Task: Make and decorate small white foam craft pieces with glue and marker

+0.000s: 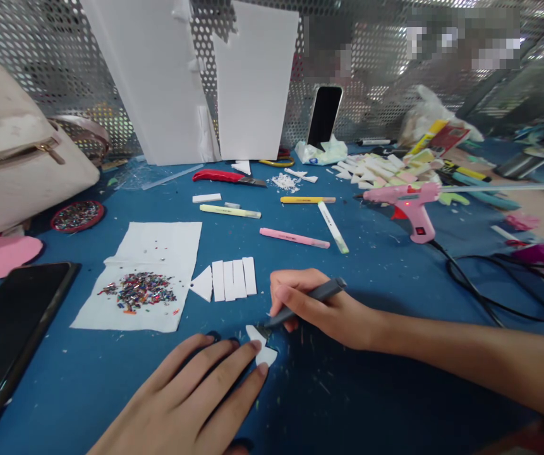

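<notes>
My right hand (316, 303) is closed around a dark grey marker pen (326, 289), whose tip points down-left at a small white cut-out piece (265, 355). Tip and piece lie very close together; whether they touch I cannot tell. My left hand (196, 392) is spread flat on the table, two fingertips resting on that piece. Just beyond, white strips (234, 279) lie in a row beside a white triangle (202, 284). A white sheet (151, 237) to their left carries a heap of colourful shiny bits (146, 291).
Pens (294, 237) and a red-handled cutter (219, 177) lie farther back. At right is a pink glue gun (411, 205) with a black cable (464, 297). A phone (13, 335) lies left, below a bag (20, 151). White boards (257, 82) lean on perforated metal.
</notes>
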Demonstrator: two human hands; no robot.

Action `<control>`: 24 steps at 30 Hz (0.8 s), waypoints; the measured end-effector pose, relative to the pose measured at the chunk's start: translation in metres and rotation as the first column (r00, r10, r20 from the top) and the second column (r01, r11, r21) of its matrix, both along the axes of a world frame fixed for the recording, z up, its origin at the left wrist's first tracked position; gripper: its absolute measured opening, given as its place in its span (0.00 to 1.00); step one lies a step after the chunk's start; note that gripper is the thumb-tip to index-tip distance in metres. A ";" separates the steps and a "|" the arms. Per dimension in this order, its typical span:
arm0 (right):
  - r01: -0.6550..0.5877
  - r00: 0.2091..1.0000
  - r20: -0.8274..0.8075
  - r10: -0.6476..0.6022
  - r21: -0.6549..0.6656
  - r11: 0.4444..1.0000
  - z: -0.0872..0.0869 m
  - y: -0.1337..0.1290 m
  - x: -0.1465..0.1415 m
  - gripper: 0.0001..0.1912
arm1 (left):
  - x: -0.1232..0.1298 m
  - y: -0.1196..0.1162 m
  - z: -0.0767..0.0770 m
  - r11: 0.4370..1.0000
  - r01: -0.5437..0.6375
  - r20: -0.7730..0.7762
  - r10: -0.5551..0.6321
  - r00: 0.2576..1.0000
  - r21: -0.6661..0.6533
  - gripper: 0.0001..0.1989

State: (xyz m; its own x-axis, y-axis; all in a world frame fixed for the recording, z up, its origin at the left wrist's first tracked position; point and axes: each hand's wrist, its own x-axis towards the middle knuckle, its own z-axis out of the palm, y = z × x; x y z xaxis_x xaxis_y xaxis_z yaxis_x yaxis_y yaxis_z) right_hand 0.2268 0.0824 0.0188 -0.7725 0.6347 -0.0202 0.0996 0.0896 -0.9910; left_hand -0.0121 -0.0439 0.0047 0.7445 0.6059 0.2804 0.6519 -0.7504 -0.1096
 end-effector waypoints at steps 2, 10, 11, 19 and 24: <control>-0.020 1.000 0.012 0.020 -0.021 1.000 0.000 0.000 0.000 0.25 | 0.000 -0.001 0.000 1.000 0.000 -0.009 0.000 1.000 0.003 0.21; -0.017 1.000 0.000 0.017 -0.001 1.000 0.000 0.001 -0.001 0.25 | -0.001 0.001 0.000 1.000 0.001 -0.019 -0.001 1.000 0.015 0.20; -0.007 1.000 -0.001 0.007 0.011 1.000 0.000 0.001 -0.001 0.24 | -0.001 0.001 0.000 1.000 0.002 -0.018 -0.001 1.000 0.014 0.20; 0.001 1.000 -0.010 -0.001 0.024 1.000 0.000 0.001 0.001 0.24 | 0.000 -0.002 -0.003 1.000 0.000 0.030 0.000 1.000 -0.001 0.21; 0.001 1.000 0.014 -0.001 -0.013 1.000 0.001 0.001 0.000 0.25 | 0.000 -0.001 -0.001 1.000 0.005 -0.010 -0.005 1.000 0.006 0.20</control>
State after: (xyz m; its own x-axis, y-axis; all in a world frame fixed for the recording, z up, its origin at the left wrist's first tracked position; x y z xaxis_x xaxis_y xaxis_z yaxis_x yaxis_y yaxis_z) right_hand 0.2264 0.0836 0.0196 -0.7713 0.6352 -0.0395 0.1136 0.0764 -0.9906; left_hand -0.0124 -0.0447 0.0038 0.7501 0.6007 0.2766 0.6472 -0.7528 -0.1204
